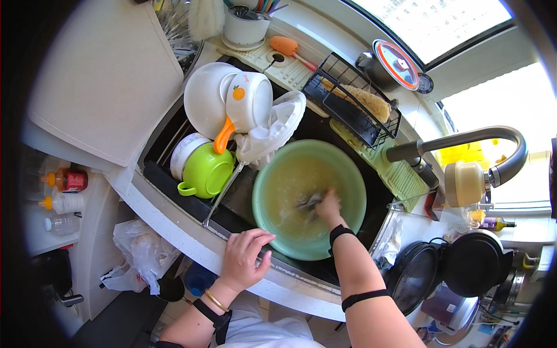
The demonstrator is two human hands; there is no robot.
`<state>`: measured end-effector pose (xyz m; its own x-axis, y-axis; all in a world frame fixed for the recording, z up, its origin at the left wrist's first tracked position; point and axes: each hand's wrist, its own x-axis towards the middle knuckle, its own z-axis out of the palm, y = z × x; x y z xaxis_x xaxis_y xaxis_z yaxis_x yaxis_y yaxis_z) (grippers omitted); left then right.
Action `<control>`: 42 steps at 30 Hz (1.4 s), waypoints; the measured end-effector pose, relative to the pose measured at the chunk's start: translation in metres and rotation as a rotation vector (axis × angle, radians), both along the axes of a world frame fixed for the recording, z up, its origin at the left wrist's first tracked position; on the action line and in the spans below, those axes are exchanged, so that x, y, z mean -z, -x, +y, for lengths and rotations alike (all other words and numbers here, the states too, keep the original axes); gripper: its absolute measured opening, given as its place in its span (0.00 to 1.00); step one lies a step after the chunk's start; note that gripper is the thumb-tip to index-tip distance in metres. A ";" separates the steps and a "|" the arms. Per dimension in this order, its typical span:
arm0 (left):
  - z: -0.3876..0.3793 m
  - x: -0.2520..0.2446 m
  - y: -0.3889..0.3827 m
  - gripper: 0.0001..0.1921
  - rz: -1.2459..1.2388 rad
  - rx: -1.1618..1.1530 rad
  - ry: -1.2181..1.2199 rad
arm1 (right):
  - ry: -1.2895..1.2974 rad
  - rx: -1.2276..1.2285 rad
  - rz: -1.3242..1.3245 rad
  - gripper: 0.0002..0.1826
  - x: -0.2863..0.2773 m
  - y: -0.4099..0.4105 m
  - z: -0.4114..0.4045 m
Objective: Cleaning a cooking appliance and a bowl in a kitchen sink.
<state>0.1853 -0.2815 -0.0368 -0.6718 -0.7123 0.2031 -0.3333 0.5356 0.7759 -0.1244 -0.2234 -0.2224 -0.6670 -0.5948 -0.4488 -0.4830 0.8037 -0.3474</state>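
Note:
A round green plastic basin (310,254) of cloudy yellowish water stands in the dark sink. My right hand (329,208) reaches into this water, its fingers closed around a dark grey, soft-looking item (309,202). Motion blur and the murky water hide what it is exactly. At the sink's front edge rests my left hand (247,256), empty, with its fingers apart and the tips close to the basin's rim. A gold bangle and a black band are on the left wrist; black bands circle the right wrist and forearm.
Left of the basin, a lime-green pot (210,169), a white pan with an orange handle (248,102) and a white plastic strainer (285,122) are piled on a rack. A black wire caddy (354,102) holds a loofah. The faucet (478,135) arches at right.

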 end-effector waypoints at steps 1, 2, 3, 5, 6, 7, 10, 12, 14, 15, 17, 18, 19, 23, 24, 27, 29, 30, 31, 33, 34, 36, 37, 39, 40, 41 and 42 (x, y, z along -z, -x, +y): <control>0.000 0.000 0.000 0.16 -0.005 0.005 -0.006 | -0.001 0.001 0.000 0.38 0.001 0.001 -0.002; 0.000 0.000 0.000 0.16 -0.005 0.007 -0.007 | 0.063 -0.130 -0.075 0.38 0.001 0.001 -0.004; 0.000 0.000 -0.001 0.16 -0.005 -0.004 -0.003 | 0.125 -0.264 -0.151 0.37 0.000 -0.001 -0.005; 0.001 -0.001 -0.001 0.15 -0.003 -0.016 -0.002 | 0.001 -0.446 0.103 0.39 0.003 -0.017 -0.005; 0.001 -0.001 -0.002 0.15 -0.006 -0.017 -0.001 | -0.148 -0.468 -0.115 0.41 -0.007 -0.009 -0.016; 0.000 0.000 -0.001 0.15 -0.003 -0.005 0.001 | -0.295 -0.470 -0.327 0.44 -0.015 0.003 -0.017; 0.001 0.000 0.000 0.14 -0.013 0.004 -0.005 | -0.082 -0.090 -0.092 0.39 -0.007 0.009 -0.006; 0.000 0.001 -0.002 0.14 -0.018 -0.005 0.004 | -0.075 -0.041 0.054 0.35 -0.016 -0.017 -0.012; 0.000 0.002 -0.004 0.14 -0.023 -0.016 0.012 | -0.242 -0.292 0.027 0.37 -0.023 -0.018 -0.020; 0.001 -0.001 -0.006 0.14 -0.029 -0.019 0.009 | -0.404 -0.548 0.000 0.40 -0.024 -0.019 -0.025; -0.001 0.001 0.000 0.14 -0.019 0.010 0.013 | -0.354 -0.496 0.180 0.40 0.014 0.018 -0.013; 0.000 0.002 -0.002 0.15 -0.029 0.008 0.006 | -0.166 -0.216 0.131 0.38 0.012 0.021 -0.025; 0.001 0.001 -0.003 0.15 -0.038 0.011 -0.004 | 0.017 0.069 0.077 0.36 0.009 0.022 -0.035; 0.000 0.000 -0.001 0.15 -0.024 0.019 -0.004 | 0.034 -0.504 0.368 0.39 0.010 -0.027 -0.093; 0.001 0.000 -0.002 0.15 -0.029 0.013 -0.007 | 0.050 -0.462 0.228 0.40 -0.002 -0.051 -0.104; 0.001 -0.003 -0.002 0.15 -0.017 0.019 0.017 | -0.003 -0.607 0.036 0.41 -0.009 -0.095 -0.090; 0.001 -0.002 -0.004 0.14 -0.026 0.023 0.008 | -0.257 -0.861 -0.011 0.39 -0.021 -0.109 -0.050; 0.001 0.000 -0.003 0.14 -0.017 0.026 0.008 | -0.361 -0.905 -0.042 0.38 -0.032 -0.111 -0.031; 0.001 0.002 -0.003 0.14 -0.022 0.026 0.007 | -0.467 -0.947 -0.075 0.37 -0.045 -0.109 -0.017; 0.002 0.000 -0.005 0.14 -0.023 0.023 0.018 | -0.599 -0.910 -0.152 0.35 -0.082 -0.096 -0.001; 0.002 0.000 -0.004 0.15 -0.026 0.025 0.029 | -0.595 -0.905 -0.145 0.35 -0.086 -0.084 0.005; 0.003 -0.001 -0.004 0.15 -0.026 0.029 0.040 | -0.741 -0.812 0.031 0.32 -0.081 -0.058 0.017; 0.003 -0.002 -0.004 0.16 -0.029 0.024 0.045 | -0.737 -0.815 0.032 0.32 -0.062 -0.042 0.020; 0.003 -0.001 -0.002 0.16 -0.032 0.031 0.053 | -0.549 -0.465 0.142 0.29 -0.023 -0.014 0.016; 0.003 -0.001 -0.001 0.16 -0.032 0.022 0.057 | -0.546 -0.469 0.139 0.29 -0.014 -0.013 0.011; 0.003 -0.001 -0.001 0.16 -0.032 0.017 0.057 | -0.505 -0.540 0.155 0.25 -0.016 -0.020 0.003; 0.003 -0.001 0.000 0.16 -0.037 0.020 0.056 | -0.462 -0.611 0.172 0.22 -0.019 -0.024 0.000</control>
